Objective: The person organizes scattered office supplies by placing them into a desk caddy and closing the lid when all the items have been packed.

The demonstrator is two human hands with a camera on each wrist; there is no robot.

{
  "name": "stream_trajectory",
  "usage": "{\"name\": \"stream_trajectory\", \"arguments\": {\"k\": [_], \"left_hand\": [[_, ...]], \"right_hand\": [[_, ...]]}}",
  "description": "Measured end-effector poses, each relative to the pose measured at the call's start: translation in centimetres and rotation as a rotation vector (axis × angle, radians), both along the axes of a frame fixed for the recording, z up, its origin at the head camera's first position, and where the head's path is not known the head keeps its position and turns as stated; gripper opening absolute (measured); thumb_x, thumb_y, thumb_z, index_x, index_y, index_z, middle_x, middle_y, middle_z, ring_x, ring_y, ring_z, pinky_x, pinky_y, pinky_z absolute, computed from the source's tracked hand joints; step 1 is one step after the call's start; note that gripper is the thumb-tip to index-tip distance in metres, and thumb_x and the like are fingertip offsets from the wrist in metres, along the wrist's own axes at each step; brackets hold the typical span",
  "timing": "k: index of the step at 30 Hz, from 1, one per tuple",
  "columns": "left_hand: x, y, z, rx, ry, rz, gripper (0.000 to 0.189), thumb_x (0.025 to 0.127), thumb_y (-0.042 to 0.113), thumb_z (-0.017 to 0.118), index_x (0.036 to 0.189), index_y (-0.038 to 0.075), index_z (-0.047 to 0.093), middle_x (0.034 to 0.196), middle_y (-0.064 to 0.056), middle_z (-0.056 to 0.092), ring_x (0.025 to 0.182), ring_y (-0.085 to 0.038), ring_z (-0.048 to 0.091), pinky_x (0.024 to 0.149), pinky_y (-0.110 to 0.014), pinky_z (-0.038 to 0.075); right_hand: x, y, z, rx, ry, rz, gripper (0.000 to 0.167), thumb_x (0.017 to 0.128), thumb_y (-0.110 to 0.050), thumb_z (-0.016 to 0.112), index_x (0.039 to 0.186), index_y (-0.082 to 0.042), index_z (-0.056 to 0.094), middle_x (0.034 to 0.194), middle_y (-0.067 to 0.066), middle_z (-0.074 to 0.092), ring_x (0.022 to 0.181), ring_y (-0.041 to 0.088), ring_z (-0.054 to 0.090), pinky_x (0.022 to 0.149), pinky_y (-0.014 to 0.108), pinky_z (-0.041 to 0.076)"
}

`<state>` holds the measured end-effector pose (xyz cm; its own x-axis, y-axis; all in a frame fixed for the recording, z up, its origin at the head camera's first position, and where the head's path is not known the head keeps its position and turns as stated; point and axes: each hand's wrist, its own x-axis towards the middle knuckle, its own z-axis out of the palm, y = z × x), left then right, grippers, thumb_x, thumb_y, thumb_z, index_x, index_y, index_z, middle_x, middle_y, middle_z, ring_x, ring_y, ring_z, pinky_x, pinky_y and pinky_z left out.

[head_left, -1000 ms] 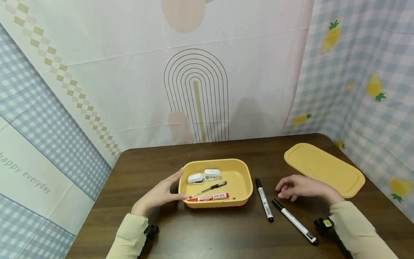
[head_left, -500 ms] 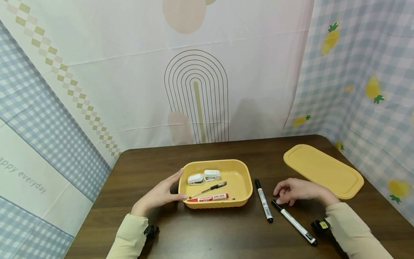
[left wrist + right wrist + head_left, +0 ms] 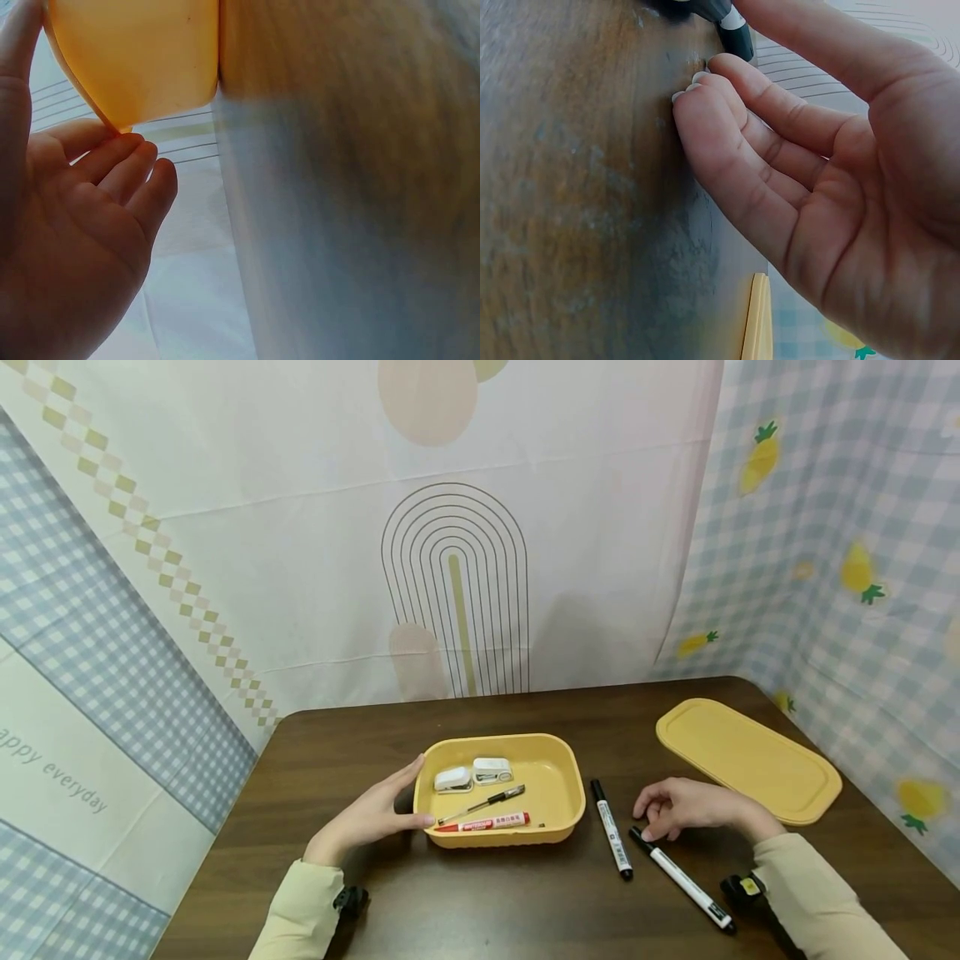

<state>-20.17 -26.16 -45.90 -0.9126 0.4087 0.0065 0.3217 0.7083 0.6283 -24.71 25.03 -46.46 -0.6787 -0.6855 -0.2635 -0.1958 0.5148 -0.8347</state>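
Currently, a rounded-rectangular yellow plastic box (image 3: 547, 789) is touched at its 9 o'clock by the left hand (image 3: 369, 814), thumb and fingers spread. Nothing is gripped by the right hand (image 3: 693, 804), its fingers loosely bent beside the cap of a slim white black-capped marker (image 3: 684, 881) at the box's 4 o'clock; contact can't be told. A flat yellow lid (image 3: 750, 762) is seen at that hand's 2 o'clock.

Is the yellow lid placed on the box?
No, the lid lies on the table to the right of the box, whose inside shows uncovered.
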Motion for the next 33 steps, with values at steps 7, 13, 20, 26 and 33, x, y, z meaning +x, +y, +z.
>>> {"name": "stream_trajectory", "arguments": {"k": [7, 13, 20, 26, 33], "left_hand": [[0.04, 0.02, -0.01, 0.011, 0.008, -0.005, 0.104, 0.085, 0.055, 0.076, 0.162, 0.016, 0.02, 0.167, -0.005, 0.02, 0.15, -0.03, 0.023, 0.118, -0.054, 0.024], [0.04, 0.04, 0.01, 0.013, 0.002, -0.005, 0.104, 0.085, 0.055, 0.076, 0.162, 0.017, 0.02, 0.167, -0.006, 0.02, 0.151, -0.03, 0.023, 0.118, -0.055, 0.024], [0.1, 0.11, -0.02, 0.007, -0.004, 0.001, 0.103, 0.085, 0.053, 0.077, 0.162, 0.016, 0.02, 0.167, -0.005, 0.019, 0.151, -0.03, 0.022, 0.118, -0.054, 0.024], [0.1, 0.06, 0.03, 0.016, -0.01, 0.001, 0.103, 0.085, 0.051, 0.078, 0.163, 0.017, 0.019, 0.167, -0.004, 0.019, 0.151, -0.029, 0.022, 0.118, -0.054, 0.024], [0.14, 0.08, 0.15, 0.021, -0.004, -0.006, 0.103, 0.085, 0.052, 0.077, 0.162, 0.016, 0.02, 0.167, -0.004, 0.019, 0.151, -0.03, 0.022, 0.118, -0.055, 0.024]], "right_hand": [[0.13, -0.04, -0.02, 0.003, 0.01, -0.004, 0.029, 0.088, -0.014, 0.077, 0.109, 0.001, 0.065, 0.08, 0.006, 0.062, 0.068, 0.017, 0.06, 0.064, 0.034, 0.057], [0.1, -0.1, -0.06, 0.025, 0.019, 0.006, 0.03, 0.088, -0.017, 0.078, 0.108, 0.0, 0.065, 0.079, 0.005, 0.062, 0.067, 0.016, 0.06, 0.064, 0.033, 0.056], [0.08, -0.16, -0.21, 0.053, 0.048, 0.012, 0.033, 0.087, -0.02, 0.08, 0.107, 0.0, 0.063, 0.079, 0.004, 0.061, 0.067, 0.014, 0.06, 0.063, 0.032, 0.056], [0.27, -0.58, 0.0, 0.045, 0.036, -0.001, 0.037, 0.085, -0.02, 0.082, 0.108, 0.001, 0.061, 0.078, 0.003, 0.059, 0.066, 0.015, 0.059, 0.061, 0.031, 0.055], [0.34, -0.88, 0.17, 0.055, 0.064, 0.002, 0.033, 0.083, -0.017, 0.082, 0.104, -0.001, 0.063, 0.076, 0.003, 0.059, 0.064, 0.016, 0.059, 0.06, 0.031, 0.055]]}}
